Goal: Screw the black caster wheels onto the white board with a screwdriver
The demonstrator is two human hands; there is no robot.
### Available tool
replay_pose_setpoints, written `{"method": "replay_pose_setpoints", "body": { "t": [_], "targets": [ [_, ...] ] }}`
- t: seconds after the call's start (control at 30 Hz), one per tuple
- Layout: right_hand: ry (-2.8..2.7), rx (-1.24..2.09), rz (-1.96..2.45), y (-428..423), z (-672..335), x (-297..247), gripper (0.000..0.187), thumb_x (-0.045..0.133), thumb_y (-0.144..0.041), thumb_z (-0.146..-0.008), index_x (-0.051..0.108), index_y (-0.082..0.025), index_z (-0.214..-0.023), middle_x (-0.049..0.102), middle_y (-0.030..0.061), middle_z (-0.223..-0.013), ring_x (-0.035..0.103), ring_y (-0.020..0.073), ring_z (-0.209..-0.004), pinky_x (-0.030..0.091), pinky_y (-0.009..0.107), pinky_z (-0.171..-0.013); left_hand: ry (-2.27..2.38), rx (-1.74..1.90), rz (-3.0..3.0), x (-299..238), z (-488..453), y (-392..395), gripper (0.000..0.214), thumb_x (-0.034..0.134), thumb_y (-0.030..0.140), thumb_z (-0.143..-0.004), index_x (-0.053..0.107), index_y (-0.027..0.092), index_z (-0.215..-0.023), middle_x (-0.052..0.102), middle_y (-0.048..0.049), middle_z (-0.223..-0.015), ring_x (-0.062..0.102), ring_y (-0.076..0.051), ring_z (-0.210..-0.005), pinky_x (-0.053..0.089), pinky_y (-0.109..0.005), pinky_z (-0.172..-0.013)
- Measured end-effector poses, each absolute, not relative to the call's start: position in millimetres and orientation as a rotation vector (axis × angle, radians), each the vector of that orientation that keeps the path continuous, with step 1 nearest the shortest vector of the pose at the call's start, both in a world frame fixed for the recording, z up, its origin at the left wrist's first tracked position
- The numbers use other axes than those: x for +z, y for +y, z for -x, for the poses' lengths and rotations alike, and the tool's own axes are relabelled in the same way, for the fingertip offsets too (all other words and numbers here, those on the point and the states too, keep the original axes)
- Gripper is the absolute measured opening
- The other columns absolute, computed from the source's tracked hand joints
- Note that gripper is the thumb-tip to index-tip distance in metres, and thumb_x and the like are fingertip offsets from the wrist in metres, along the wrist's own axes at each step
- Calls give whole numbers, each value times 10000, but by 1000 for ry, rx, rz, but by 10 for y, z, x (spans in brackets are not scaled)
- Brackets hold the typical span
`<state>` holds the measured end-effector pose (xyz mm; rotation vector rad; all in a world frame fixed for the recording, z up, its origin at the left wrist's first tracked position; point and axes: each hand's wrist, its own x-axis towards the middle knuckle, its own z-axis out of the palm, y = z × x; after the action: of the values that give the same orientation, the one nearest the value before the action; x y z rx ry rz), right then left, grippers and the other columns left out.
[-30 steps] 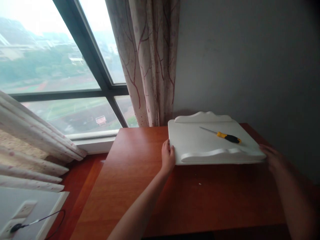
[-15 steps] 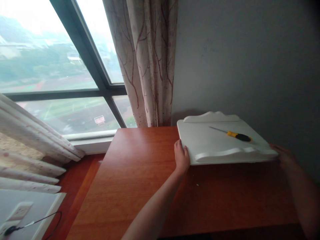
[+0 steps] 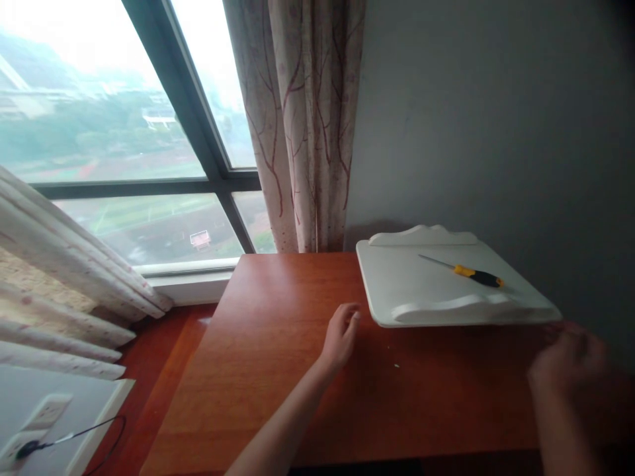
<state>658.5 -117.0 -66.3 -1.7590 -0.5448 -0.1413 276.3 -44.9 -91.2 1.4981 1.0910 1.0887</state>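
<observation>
A white board [image 3: 421, 277] with wavy raised strips along its near and far edges rests on the brown wooden table [image 3: 278, 317]. On top of it lies a screwdriver [image 3: 479, 275] with a yellow and black handle, its shaft pointing left. My left hand [image 3: 342, 334] is just left of the board, apart from it, holding nothing, with loosely bent fingers and the thumb apart. Near the board's front right corner is my right hand [image 3: 568, 357], blurred and dark; its fingers are hard to make out.
A grey wall [image 3: 476, 119] rises behind the board. Patterned curtains [image 3: 307, 132] hang beside the window [image 3: 99, 145]. At lower left, a black plug [image 3: 27, 449] with a cable sits in a wall socket. Small pale bits [image 3: 396, 365] lie on the table.
Both hands have let go of the board's sides. The left hand has moved left and toward me, the right hand toward me. The screwdriver still lies on the board.
</observation>
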Motion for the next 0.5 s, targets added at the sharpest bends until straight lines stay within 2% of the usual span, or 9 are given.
{"method": "replay_pose_setpoints", "body": {
  "t": [0.03,0.1,0.17,0.3,0.5],
  "targets": [
    [-569,-109,1722,-1245,-6325,-706,427,390,-435,-918,636,-170,-1145,641,260,-1164,643,368,-1057,483,534,-888,1077,1058,-1499,-893,-2644,-521,295,489,406,-982,672,176,-1005,690,-92,-1000,644,-208,-924,498,-324,-826],
    [-685,29,1681,-1380,-5763,-792,322,463,-478,-897,647,-213,-891,679,152,-913,654,302,-830,517,463,-763,1069,1007,-1497,-860,-2435,-652,401,460,468,-992,642,172,-793,650,-52,-779,606,-178,-749,471,-292,-720],
    [-848,255,1655,-1477,-5194,-861,355,511,-533,-894,636,-216,-796,653,74,-756,601,218,-657,505,362,-650,1088,982,-1487,-837,-2277,-769,464,466,523,-979,576,178,-690,572,-21,-664,533,-154,-647,423,-271,-640],
    [-1256,685,1529,-1529,-4269,-916,418,456,-537,-969,557,-226,-708,577,19,-676,549,176,-641,447,280,-611,1147,977,-1454,-837,-2114,-970,504,453,587,-965,472,196,-647,461,17,-609,425,-130,-585,349,-254,-573],
    [-1525,784,1388,-1443,-3640,-976,390,409,-411,-1005,470,-225,-668,528,-13,-642,511,149,-612,385,257,-594,1218,1002,-1481,-941,-2068,-1145,460,453,526,-971,426,205,-643,425,29,-609,377,-127,-585,319,-254,-573]
  ]
}}
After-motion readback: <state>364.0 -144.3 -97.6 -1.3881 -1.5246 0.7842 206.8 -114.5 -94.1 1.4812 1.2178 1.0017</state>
